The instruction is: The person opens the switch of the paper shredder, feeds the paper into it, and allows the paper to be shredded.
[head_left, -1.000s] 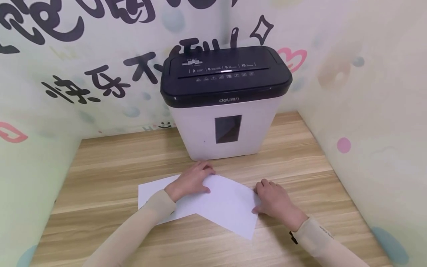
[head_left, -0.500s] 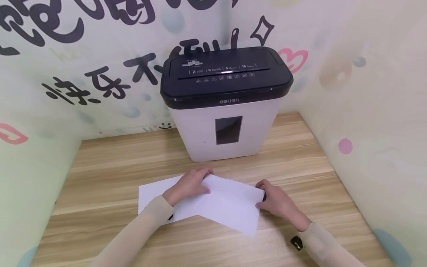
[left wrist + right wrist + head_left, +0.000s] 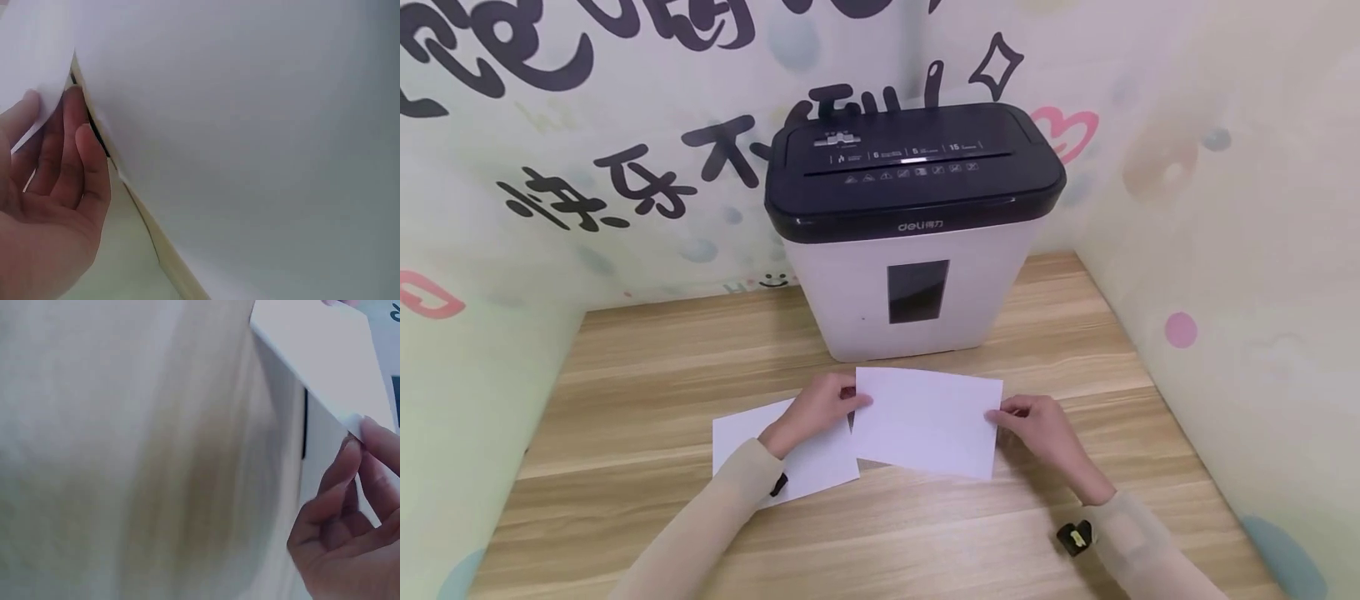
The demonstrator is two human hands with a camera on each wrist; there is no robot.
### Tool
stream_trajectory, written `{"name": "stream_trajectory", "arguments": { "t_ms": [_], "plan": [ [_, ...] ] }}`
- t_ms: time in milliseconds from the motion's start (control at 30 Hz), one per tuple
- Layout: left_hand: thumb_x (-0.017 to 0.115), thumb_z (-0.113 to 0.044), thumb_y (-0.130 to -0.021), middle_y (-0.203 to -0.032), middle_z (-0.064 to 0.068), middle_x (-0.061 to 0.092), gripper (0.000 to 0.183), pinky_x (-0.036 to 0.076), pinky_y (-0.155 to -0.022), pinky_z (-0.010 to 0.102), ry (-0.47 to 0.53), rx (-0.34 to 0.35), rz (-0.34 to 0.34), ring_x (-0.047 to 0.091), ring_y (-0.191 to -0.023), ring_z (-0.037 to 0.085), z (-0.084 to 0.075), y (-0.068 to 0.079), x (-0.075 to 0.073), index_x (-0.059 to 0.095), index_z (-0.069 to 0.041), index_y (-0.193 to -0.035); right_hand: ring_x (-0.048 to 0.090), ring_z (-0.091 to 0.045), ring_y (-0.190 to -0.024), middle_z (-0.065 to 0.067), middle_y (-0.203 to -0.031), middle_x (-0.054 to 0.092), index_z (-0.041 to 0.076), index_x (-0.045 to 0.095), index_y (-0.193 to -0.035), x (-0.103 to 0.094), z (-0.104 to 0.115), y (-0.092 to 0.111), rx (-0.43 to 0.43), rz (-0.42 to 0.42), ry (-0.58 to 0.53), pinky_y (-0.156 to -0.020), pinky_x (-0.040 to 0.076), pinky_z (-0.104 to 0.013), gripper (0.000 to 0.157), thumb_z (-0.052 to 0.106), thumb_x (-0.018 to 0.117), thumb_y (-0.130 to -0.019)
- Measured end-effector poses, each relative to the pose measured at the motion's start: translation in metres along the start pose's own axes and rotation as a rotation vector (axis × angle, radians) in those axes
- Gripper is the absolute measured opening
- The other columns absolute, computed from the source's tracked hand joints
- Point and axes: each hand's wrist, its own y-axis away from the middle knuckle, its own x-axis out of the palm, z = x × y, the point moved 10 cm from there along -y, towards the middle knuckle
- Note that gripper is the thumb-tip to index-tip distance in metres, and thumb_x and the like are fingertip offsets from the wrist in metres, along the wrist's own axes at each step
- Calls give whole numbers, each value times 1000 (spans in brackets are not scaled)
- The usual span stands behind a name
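Observation:
A white sheet of paper [image 3: 928,421] is held up between my two hands, tilted toward me in front of the paper shredder [image 3: 910,287]. My left hand [image 3: 816,407] pinches its left edge, thumb on the near face and fingers behind. At the opposite edge, my right hand [image 3: 1041,427] does the same; in the right wrist view, the right thumb and fingertips [image 3: 350,450] meet at the paper's border. A second white sheet [image 3: 823,462] lies on the table under my left hand and wrist, partly hidden by them.
The shredder's dark top [image 3: 917,187] has a long feed slot. Printed walls enclose the wood-grain table [image 3: 677,350] at the back and both sides. A small black device [image 3: 1075,537] sits at the right wrist.
The held sheet has risen and moved toward the shredder, separating from the sheet on the left, which stays on the table. My right hand has shifted right and now pinches the edge.

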Motion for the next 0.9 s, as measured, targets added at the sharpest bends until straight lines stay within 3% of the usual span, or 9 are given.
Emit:
{"name": "stream_trajectory", "arguments": {
  "t_ms": [167,367,467,600,833,900],
  "plan": [
    [75,-15,-90,-74,-4,62,8,45,-59,23,49,10,18,53,-68,11,-10,1,-9,71,-11,-84,69,-18,-64,-10,-72,71,-4,72,-100,-11,6,-5,43,-9,-187,-58,55,-27,26,21,72,-93],
    [74,-5,-88,-82,3,68,3,53,-68,27,158,46,-11,62,-78,15,-25,5,-32,71,-3,-89,74,-26,-80,-14,-87,75,-8,72,-104,-23,24,-7,16,3,-186,-72,58,-28,29,15,78,-87],
    [73,-4,-89,-82,4,69,3,53,-69,26,167,85,-70,62,-77,15,-33,9,-47,73,-1,-90,74,-30,-78,-12,-81,75,-6,75,-98,-28,38,-6,-42,-19,-120,-68,59,-31,24,15,78,-87],
    [75,-8,-88,-78,4,70,5,51,-61,24,130,142,-174,59,-69,12,-49,18,-72,75,-3,-88,74,-23,-67,-9,-74,74,-3,77,-91,-39,64,-3,-135,-58,-57,-62,59,-32,17,14,77,-87],
    [81,-8,-83,-71,0,70,5,47,-52,22,7,320,-374,58,-60,10,-101,40,-126,77,-4,-82,70,-7,-62,-1,-70,73,3,78,-88,-76,123,8,-295,-151,71,-55,53,-19,14,16,78,-87],
    [81,-8,-82,-70,-2,69,5,45,-52,22,-36,356,-415,57,-60,9,-117,46,-140,77,-6,-81,70,-6,-63,-3,-71,74,2,78,-89,-87,140,11,-321,-152,62,-56,53,-18,13,15,78,-87]
  ]
}}
